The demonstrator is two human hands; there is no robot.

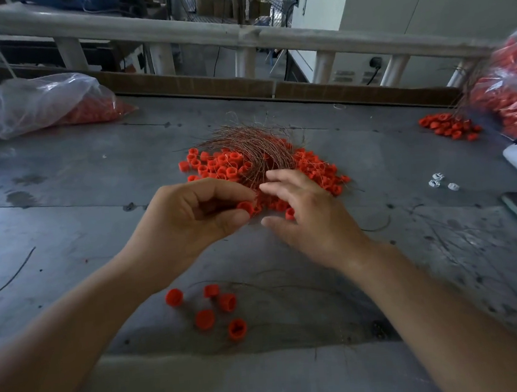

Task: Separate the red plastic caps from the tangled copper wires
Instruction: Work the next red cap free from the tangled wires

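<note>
Red plastic caps point(216, 168) lie in a heap at the centre of the surface point(61, 199), with the copper wires point(253, 152) bundled in a tangle on top of and through the heap. The left hand point(190, 221) pinches a single cap point(245, 208) between thumb and fingertips at the near edge of the heap. The right hand point(313, 216) is spread and relaxed, gripping nothing, its fingertips at the near edge of the tangle; whether they touch a strand cannot be told. Five freed caps point(205, 317) lie apart on the surface nearer the person, with thin loose strands point(259, 279) beside them. Hazard 1: if the pinched cap has a wire threaded through it, pulling without restraining the tangle is likely to drag the whole bundle and scatter neighbouring caps. Hazard 2: the caps are round and light, so a sharp release of wire tension may roll them across the surface or into the freed group. Hazard 3: the fine strands may kink, snap, or prick the fingertips under a hard pull. Hazard 4: the loose strands beside the freed caps may snag them again if the hands sweep across that area.
</note>
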